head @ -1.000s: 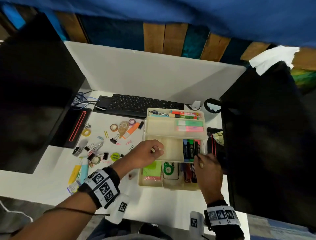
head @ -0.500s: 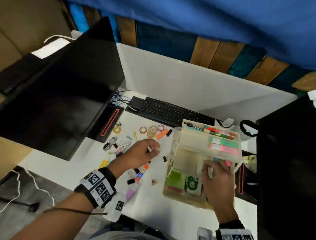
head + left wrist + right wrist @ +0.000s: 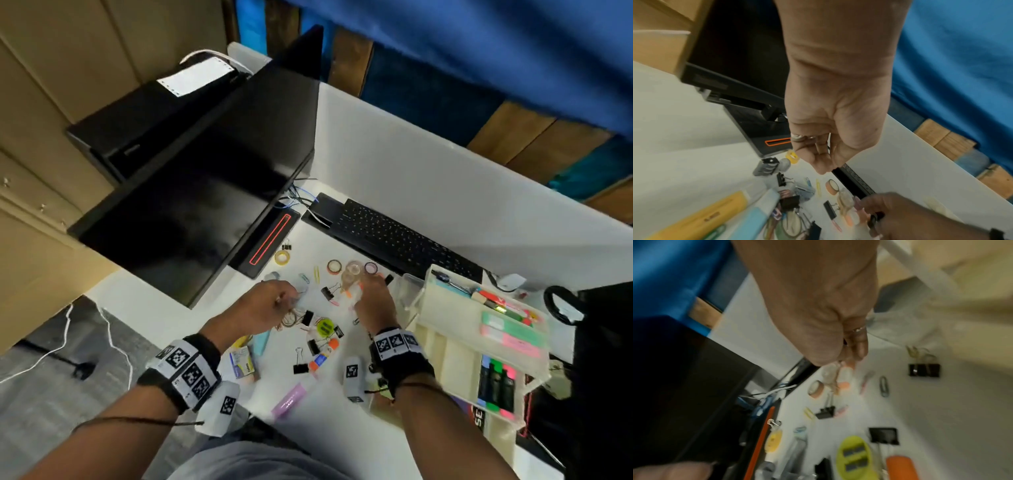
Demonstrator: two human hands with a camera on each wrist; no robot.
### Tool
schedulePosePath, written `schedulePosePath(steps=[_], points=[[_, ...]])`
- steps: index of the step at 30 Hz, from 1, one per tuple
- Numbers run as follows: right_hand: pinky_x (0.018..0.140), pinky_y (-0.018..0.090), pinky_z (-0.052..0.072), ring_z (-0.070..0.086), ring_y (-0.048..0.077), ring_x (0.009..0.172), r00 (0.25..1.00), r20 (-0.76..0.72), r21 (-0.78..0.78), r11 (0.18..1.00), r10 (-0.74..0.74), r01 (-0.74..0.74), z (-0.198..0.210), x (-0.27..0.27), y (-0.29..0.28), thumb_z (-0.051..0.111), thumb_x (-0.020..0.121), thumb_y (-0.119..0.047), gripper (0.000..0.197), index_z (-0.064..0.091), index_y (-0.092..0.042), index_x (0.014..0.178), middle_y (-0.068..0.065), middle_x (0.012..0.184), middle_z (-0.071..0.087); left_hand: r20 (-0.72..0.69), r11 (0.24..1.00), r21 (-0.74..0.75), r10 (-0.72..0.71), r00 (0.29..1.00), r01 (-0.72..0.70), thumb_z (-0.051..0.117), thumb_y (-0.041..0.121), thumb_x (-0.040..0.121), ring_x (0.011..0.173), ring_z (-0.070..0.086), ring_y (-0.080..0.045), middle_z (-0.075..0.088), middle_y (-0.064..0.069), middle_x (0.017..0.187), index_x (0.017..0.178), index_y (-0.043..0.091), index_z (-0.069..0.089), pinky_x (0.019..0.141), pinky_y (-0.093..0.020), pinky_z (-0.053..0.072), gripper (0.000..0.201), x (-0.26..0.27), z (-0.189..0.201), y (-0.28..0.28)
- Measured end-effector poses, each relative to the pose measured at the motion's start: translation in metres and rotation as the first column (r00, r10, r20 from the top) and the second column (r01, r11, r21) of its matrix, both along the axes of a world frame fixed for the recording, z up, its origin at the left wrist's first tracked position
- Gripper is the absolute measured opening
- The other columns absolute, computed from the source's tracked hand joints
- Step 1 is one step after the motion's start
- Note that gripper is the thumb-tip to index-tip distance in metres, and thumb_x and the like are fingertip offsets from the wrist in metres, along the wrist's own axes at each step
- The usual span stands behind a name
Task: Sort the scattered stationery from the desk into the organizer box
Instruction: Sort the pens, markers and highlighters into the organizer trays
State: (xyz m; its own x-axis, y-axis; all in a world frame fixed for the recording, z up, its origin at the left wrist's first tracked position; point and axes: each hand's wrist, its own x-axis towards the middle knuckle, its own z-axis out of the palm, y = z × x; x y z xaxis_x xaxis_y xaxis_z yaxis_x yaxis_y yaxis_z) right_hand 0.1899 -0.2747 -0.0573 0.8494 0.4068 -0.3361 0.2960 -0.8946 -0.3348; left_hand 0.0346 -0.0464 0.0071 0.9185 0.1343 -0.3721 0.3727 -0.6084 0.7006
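Clutter between monitor (image 3: 219,178) and organizer box (image 3: 442,346).

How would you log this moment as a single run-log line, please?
phase: picking from clutter | left hand: over rubber bands | right hand: at orange item | organizer box: open

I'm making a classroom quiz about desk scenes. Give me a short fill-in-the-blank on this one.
1. The cream plastic organizer box sits on the person's ____ side.
2. The black keyboard lies on the ____ desk.
3. The round sharpener among the clips is coloured ____.

Missing words: right; white; yellow-green
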Motion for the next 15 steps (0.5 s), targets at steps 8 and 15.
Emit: schedulePosePath(steps=[8, 15], points=[[0.090, 0.036, 0.053, 0.058, 0.030, 0.111, 0.983, 0.144, -0.253, 0.964, 0.116, -0.076, -0.022, -0.008, -0.003, 0.061, 0.084, -0.008, 0.036, 0.058, -0.017, 0.119, 0.012, 0.129, 0.052, -0.207, 0.999, 0.032, 0.023, 0.978, -0.016, 0.043, 0.003, 0.098, 0.102, 0.059, -0.016, 0.062, 0.001, 0.121, 0.127, 0.019, 0.064, 0.072, -0.014, 0.044, 0.039, -0.033, -0.017, 0.039], [0.077, 0.037, 0.054, 0.056, 0.031, 0.105, 0.942, 0.185, -0.480, 0.862, 0.279, -0.161, -0.019, -0.013, 0.005, 0.060, 0.088, -0.020, 0.027, 0.067, -0.017, 0.114, 0.013, 0.118, 0.058, -0.377, 0.976, 0.217, 0.078, 0.923, 0.006, 0.066, 0.027, 0.087, 0.102, 0.063, -0.022, 0.063, 0.000, 0.120, 0.117, 0.025, 0.063, 0.080, -0.030, 0.052, 0.030, -0.056, -0.043, 0.050]])
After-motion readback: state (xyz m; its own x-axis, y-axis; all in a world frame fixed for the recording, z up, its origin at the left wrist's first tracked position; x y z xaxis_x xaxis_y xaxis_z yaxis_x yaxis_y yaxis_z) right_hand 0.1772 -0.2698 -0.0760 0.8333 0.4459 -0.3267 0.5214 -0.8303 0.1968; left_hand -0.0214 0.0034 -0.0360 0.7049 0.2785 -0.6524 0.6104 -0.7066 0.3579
